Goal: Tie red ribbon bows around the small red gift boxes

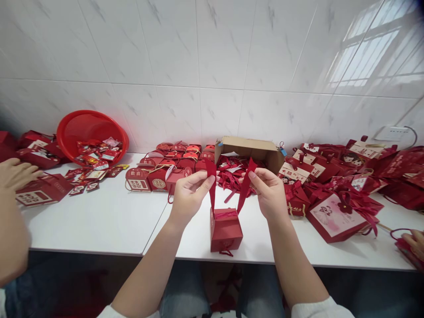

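A red gift box [227, 236] stands near the front edge of a white table [106, 225], as a person's left hand [188, 197] pinches one red ribbon strip [212, 195] between thumb and fingers and the right hand [268, 194] grips a second strip [243, 192], both raised above the box and apart. Behind them sits an open cardboard box [250, 142], while a red basin [84, 123] of small packets [96, 154] leans against the wall [175, 66] at far left.
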The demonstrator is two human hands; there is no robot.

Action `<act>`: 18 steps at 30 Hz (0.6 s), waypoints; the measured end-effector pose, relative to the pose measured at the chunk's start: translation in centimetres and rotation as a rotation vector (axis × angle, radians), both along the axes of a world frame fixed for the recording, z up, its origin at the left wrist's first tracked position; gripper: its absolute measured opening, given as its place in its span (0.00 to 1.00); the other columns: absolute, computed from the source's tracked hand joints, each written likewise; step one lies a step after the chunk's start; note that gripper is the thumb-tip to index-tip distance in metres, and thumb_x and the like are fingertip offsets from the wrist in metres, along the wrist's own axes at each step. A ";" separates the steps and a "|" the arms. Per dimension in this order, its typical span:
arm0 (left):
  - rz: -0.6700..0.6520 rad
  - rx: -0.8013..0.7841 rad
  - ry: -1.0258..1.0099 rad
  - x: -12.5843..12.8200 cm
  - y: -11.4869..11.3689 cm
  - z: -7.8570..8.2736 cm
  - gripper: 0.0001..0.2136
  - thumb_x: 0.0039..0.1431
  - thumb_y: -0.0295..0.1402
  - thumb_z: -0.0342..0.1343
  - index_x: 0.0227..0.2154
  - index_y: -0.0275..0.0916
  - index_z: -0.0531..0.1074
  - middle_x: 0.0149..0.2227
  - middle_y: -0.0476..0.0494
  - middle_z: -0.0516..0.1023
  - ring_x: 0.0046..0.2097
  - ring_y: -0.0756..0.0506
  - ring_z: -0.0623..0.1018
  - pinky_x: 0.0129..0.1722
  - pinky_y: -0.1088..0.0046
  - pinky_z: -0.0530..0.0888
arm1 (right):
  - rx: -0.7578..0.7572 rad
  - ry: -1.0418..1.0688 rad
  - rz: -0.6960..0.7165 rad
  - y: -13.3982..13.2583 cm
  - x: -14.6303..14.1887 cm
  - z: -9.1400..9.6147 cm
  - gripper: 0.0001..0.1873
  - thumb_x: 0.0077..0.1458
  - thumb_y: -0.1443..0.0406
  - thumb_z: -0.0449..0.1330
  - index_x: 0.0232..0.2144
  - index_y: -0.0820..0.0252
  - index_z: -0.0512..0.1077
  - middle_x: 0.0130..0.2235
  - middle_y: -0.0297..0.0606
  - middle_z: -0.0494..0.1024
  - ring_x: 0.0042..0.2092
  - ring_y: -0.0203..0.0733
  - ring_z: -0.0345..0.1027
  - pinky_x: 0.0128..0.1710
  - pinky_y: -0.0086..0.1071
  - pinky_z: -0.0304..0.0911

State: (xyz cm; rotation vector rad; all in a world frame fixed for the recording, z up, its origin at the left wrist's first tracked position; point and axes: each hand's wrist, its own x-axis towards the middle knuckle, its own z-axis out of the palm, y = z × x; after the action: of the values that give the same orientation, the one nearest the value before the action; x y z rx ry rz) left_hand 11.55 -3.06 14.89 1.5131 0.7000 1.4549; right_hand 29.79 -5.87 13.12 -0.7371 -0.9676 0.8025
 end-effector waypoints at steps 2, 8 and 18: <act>-0.027 0.002 0.068 0.1 -0.1 0.1 0.09 0.50 0.36 0.62 0.31 0.35 0.77 0.30 0.43 0.79 0.36 0.45 0.78 0.40 0.70 0.74 | -0.007 -0.018 0.046 0.0 -0.2 0.2 0.09 0.48 0.60 0.65 0.32 0.56 0.73 0.27 0.31 0.76 0.23 0.33 0.68 0.22 0.28 0.66; -0.110 0.025 0.262 0.5 -0.6 0.8 0.19 0.48 0.33 0.64 0.43 0.39 0.68 0.26 0.49 0.79 0.32 0.46 0.79 0.35 0.72 0.74 | 0.005 -0.321 0.126 -0.5 -0.8 0.6 0.13 0.51 0.59 0.61 0.38 0.58 0.77 0.26 0.32 0.73 0.22 0.31 0.62 0.20 0.27 0.63; -0.328 -0.024 0.275 0.5 -0.2 0.0 0.19 0.51 0.28 0.58 0.47 0.40 0.62 0.28 0.49 0.76 0.34 0.47 0.77 0.37 0.71 0.72 | 0.216 -0.691 0.209 -0.8 0.0 0.0 0.10 0.60 0.62 0.53 0.36 0.57 0.75 0.31 0.36 0.73 0.31 0.36 0.67 0.31 0.30 0.65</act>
State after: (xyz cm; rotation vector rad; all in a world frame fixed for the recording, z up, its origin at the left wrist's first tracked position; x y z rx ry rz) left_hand 12.02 -3.22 14.85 1.7356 0.5917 1.0020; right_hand 29.75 -6.63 13.09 -0.7428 -1.7472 0.6099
